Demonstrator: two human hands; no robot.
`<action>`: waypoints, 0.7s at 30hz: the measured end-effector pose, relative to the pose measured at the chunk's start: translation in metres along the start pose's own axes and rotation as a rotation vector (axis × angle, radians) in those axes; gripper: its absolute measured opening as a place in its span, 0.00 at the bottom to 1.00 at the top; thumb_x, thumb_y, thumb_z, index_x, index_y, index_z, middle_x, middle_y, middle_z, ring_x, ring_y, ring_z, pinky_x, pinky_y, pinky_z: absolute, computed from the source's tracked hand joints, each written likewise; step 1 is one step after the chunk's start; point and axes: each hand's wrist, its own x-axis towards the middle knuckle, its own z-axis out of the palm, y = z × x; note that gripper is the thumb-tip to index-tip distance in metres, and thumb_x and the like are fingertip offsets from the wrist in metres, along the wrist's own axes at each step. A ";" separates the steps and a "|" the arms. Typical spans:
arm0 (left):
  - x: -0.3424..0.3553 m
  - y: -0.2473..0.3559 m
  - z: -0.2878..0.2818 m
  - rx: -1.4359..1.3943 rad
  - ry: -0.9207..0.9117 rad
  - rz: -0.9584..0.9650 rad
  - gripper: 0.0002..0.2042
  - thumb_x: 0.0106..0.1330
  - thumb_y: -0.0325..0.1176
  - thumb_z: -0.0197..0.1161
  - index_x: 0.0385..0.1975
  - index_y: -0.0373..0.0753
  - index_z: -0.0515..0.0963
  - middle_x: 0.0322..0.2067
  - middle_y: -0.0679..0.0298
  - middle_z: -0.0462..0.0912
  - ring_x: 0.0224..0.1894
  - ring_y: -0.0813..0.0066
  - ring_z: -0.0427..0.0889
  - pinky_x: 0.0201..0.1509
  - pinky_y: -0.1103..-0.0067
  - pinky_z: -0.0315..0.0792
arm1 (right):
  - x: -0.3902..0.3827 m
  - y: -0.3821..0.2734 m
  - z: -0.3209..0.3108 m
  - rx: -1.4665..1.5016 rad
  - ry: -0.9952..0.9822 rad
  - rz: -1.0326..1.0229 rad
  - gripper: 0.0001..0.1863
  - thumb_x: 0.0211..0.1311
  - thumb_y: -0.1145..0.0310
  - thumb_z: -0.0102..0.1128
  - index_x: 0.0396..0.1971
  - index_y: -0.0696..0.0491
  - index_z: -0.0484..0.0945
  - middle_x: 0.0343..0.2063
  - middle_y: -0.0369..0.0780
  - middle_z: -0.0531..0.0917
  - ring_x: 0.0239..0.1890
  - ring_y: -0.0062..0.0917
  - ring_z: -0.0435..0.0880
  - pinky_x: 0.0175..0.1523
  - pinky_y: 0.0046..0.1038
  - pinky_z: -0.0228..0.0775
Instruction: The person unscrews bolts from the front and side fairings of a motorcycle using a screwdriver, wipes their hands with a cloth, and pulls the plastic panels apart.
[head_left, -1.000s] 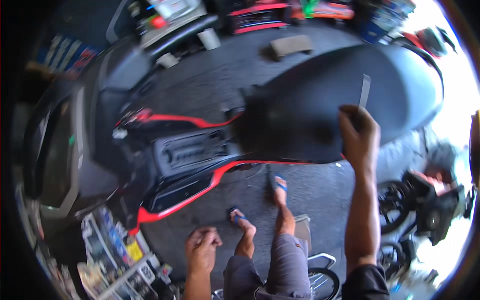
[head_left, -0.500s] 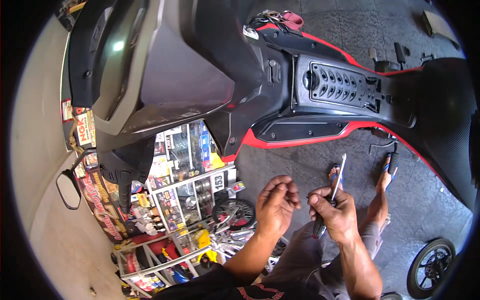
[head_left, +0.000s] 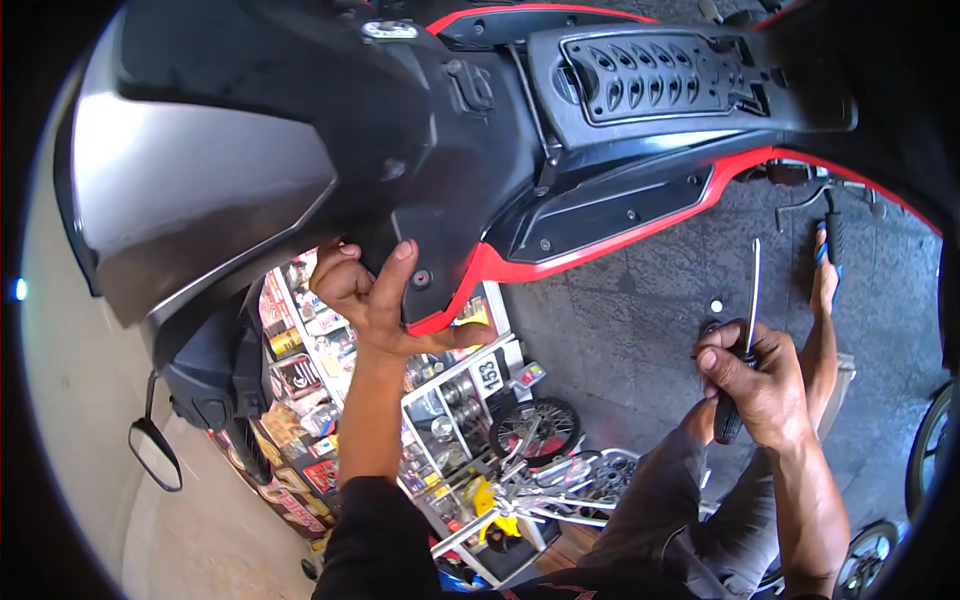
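My right hand (head_left: 762, 385) is closed round the dark handle of a screwdriver (head_left: 755, 290), its bright shaft pointing up. A small dark piece (head_left: 711, 327) shows at the fingertips, too small to name. At the lower corner of the scooter's black front panel (head_left: 437, 262) is my left hand (head_left: 375, 305), fingers spread. One fingertip lies on the panel beside a bolt (head_left: 421, 279), and the thumb stretches out below the red trim (head_left: 440, 322). Part of this hand is hidden by the panel corner.
The scooter's ribbed footboard (head_left: 655, 80) spans the top. A mirror (head_left: 155, 455) hangs at the left, near a pale wall. Below stand a shelf of parts (head_left: 440, 400) and a spoked wheel (head_left: 535, 432). A lever (head_left: 800, 210) juts out under the scooter's right side.
My left hand has moved left and up, from beside the right hand to the panel corner. The right hand has shifted right with the screwdriver. The view has moved too.
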 end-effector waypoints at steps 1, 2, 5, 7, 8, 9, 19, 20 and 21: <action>0.003 -0.005 0.000 -0.029 -0.034 0.058 0.50 0.39 0.80 0.61 0.57 0.45 0.71 0.37 0.63 0.55 0.46 0.64 0.60 0.51 0.65 0.63 | 0.000 0.006 0.002 0.014 -0.002 0.023 0.06 0.61 0.73 0.66 0.33 0.61 0.80 0.23 0.35 0.80 0.22 0.14 0.76 0.28 0.17 0.69; 0.002 -0.011 0.002 -0.048 -0.028 0.086 0.48 0.40 0.79 0.62 0.55 0.46 0.72 0.37 0.63 0.55 0.46 0.64 0.60 0.52 0.65 0.63 | 0.001 0.013 0.004 0.027 -0.007 0.046 0.06 0.61 0.73 0.66 0.33 0.61 0.80 0.23 0.35 0.80 0.22 0.14 0.77 0.28 0.17 0.69; 0.000 -0.020 0.007 -0.063 0.000 0.120 0.37 0.45 0.74 0.65 0.47 0.51 0.75 0.35 0.64 0.55 0.44 0.66 0.61 0.52 0.67 0.65 | 0.009 0.034 0.015 0.037 -0.038 0.075 0.07 0.60 0.73 0.66 0.34 0.61 0.80 0.23 0.34 0.80 0.21 0.14 0.77 0.28 0.16 0.69; -0.004 -0.018 0.002 -0.045 -0.033 0.134 0.37 0.46 0.72 0.63 0.48 0.50 0.74 0.36 0.63 0.56 0.46 0.63 0.65 0.51 0.67 0.68 | 0.016 0.047 0.028 0.074 -0.068 0.078 0.07 0.60 0.73 0.66 0.34 0.61 0.80 0.23 0.34 0.80 0.21 0.14 0.77 0.29 0.15 0.69; -0.004 -0.017 0.002 -0.035 -0.046 0.141 0.36 0.47 0.72 0.63 0.49 0.50 0.73 0.37 0.63 0.57 0.47 0.62 0.66 0.51 0.67 0.69 | 0.021 0.046 0.035 0.080 -0.069 0.109 0.07 0.61 0.73 0.65 0.35 0.61 0.80 0.23 0.34 0.81 0.22 0.13 0.76 0.30 0.16 0.70; -0.003 -0.017 0.007 -0.046 -0.018 0.139 0.34 0.50 0.70 0.62 0.48 0.49 0.73 0.36 0.63 0.58 0.47 0.61 0.67 0.50 0.69 0.69 | 0.027 0.045 0.042 0.121 -0.083 0.112 0.08 0.61 0.73 0.65 0.36 0.61 0.80 0.23 0.34 0.81 0.22 0.13 0.76 0.30 0.17 0.70; -0.002 -0.018 0.009 -0.071 0.032 0.165 0.29 0.51 0.60 0.61 0.44 0.43 0.75 0.34 0.62 0.61 0.45 0.61 0.67 0.52 0.68 0.68 | 0.075 0.070 0.084 0.167 -0.215 0.038 0.12 0.63 0.66 0.64 0.37 0.61 0.80 0.24 0.34 0.80 0.25 0.14 0.77 0.31 0.20 0.71; -0.004 -0.020 0.008 -0.066 0.034 0.159 0.29 0.51 0.60 0.61 0.44 0.43 0.75 0.34 0.62 0.61 0.45 0.61 0.67 0.52 0.67 0.68 | 0.078 0.072 0.087 0.172 -0.217 0.044 0.12 0.63 0.66 0.65 0.37 0.61 0.80 0.24 0.34 0.80 0.25 0.15 0.77 0.31 0.20 0.71; -0.010 -0.024 0.010 -0.094 0.065 0.166 0.28 0.51 0.60 0.61 0.43 0.43 0.76 0.34 0.62 0.62 0.46 0.60 0.67 0.53 0.66 0.67 | 0.080 0.076 0.090 0.189 -0.218 0.045 0.13 0.63 0.65 0.65 0.37 0.62 0.80 0.24 0.35 0.81 0.25 0.15 0.78 0.32 0.20 0.72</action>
